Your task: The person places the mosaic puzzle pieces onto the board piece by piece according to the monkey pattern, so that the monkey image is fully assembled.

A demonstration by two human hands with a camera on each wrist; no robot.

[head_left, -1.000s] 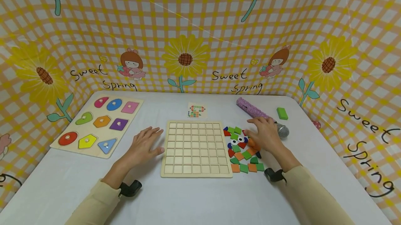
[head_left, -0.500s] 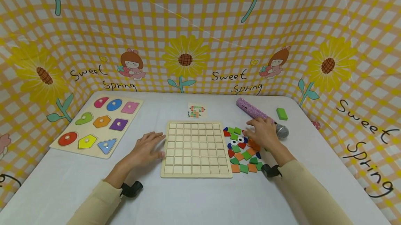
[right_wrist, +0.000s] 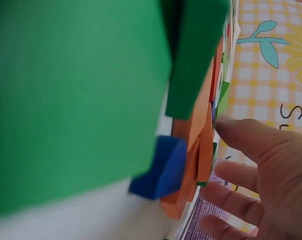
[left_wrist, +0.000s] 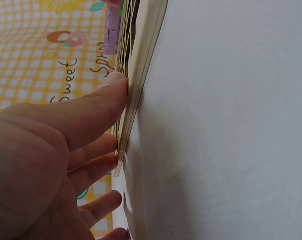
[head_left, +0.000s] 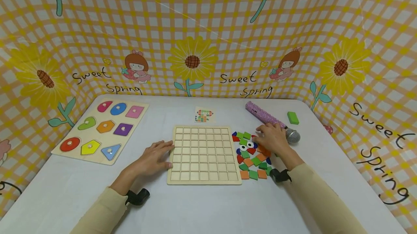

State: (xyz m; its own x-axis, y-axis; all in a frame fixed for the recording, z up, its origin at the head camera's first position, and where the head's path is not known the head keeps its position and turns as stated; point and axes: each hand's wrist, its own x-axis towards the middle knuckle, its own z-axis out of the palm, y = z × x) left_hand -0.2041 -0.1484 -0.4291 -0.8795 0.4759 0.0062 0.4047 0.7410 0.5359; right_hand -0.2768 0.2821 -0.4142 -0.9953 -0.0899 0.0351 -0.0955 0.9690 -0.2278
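A pale wooden grid board point(head_left: 204, 182) lies flat on the white table, its square cells bare. My left hand point(head_left: 153, 159) is at its left side; in the left wrist view the thumb point(left_wrist: 98, 107) and some fingertips touch the board's edge point(left_wrist: 141, 65), while the lower fingers stay apart from it. To the right of the board lies a loose heap of flat coloured tiles point(head_left: 248, 162), green, orange, red and blue, two bearing eyes. Over the heap's right side rests my right hand point(head_left: 273, 140), fingers loosely bent and apart. Its thumb tip point(right_wrist: 230, 127) is close against the tiles; contact is unclear.
Behind the grid board lies a small picture card point(head_left: 204, 115). A purple glittery microphone point(head_left: 265, 113) lies just beyond my right hand, with a green block point(head_left: 293, 118) farther right. At the left stands a shape puzzle board point(head_left: 107, 138) with knobbed pieces. Patterned cloth rises behind.
My left hand has moved right, from beside the grid board to touching its left edge. My right hand has shifted slightly left over the tiles.
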